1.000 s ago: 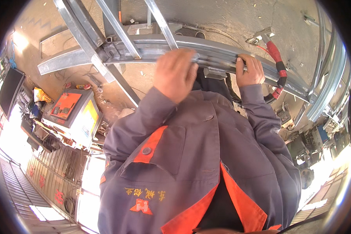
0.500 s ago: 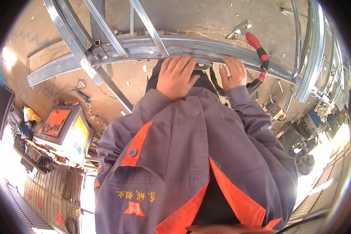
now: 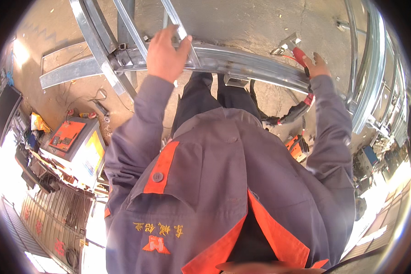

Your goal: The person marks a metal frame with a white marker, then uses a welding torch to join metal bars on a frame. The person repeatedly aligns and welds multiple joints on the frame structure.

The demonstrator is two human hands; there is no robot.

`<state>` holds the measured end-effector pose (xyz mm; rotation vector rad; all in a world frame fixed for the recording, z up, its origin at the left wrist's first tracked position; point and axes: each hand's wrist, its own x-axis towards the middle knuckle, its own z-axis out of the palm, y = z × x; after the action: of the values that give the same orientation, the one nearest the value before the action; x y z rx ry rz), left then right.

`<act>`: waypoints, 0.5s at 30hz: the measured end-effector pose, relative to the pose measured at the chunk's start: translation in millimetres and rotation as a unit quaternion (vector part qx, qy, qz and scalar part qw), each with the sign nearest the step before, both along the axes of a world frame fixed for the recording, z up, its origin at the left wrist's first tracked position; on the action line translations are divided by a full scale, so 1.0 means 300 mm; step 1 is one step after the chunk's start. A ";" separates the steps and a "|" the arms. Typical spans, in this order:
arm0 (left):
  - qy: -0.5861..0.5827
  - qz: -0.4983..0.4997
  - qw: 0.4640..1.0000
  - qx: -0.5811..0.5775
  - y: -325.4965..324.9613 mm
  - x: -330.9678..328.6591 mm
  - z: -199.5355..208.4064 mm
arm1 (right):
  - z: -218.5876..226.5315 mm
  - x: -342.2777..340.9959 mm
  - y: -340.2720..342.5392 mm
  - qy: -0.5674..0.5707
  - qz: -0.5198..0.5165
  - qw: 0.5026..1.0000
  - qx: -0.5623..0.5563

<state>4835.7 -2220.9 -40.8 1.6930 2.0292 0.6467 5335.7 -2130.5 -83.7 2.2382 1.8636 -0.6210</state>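
My left hand is over the long horizontal metal beam, beside a thin slanted metal bar. Its thumb and fingers are apart, with the bar showing between their tips; whether they touch it I cannot tell. Farther right, my right hand is at a red-and-black taped handle that carries a metal head. Its fingers are spread and not seen wrapped round the handle. A thick black cable with red bands hangs below the beam. A short square tube end shows under the beam.
Upright metal profiles cross the beam at left, and more long profiles stand at right. An orange-topped machine is at lower left. An orange-and-black object lies below my right forearm. My legs are close behind the beam.
Both hands have left the beam's near edge. The left has moved up and left to the slanted bar; the right has moved up and right to the taped handle.
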 end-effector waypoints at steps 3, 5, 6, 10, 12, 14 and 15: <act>-0.012 0.056 0.992 -0.111 0.084 -0.039 -0.029 | -0.232 0.160 0.158 0.015 -0.002 0.971 -0.239; -0.060 0.080 0.962 -0.254 0.112 -0.046 -0.031 | -0.366 0.219 0.213 0.041 -0.026 0.944 -0.327; -0.053 0.082 0.959 -0.266 0.116 -0.044 -0.028 | -0.419 0.241 0.224 0.055 -0.022 0.941 -0.334; -0.039 0.070 0.948 -0.307 0.128 -0.037 -0.015 | -0.587 0.257 0.250 0.059 -0.125 0.931 -0.336; -0.053 0.078 0.942 -0.323 0.130 -0.035 -0.009 | -0.627 0.261 0.249 0.114 -0.171 0.917 -0.343; -0.060 0.082 0.937 -0.333 0.133 -0.036 -0.007 | -0.648 0.254 0.249 0.140 -0.188 0.913 -0.333; -0.057 0.083 0.936 -0.337 0.134 -0.038 -0.008 | -0.641 0.250 0.256 0.185 -0.167 0.914 -0.320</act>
<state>4824.4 -2180.6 -43.1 1.0661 2.0012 0.0600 5410.5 -2053.8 -275.8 2.0635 1.1218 -1.5448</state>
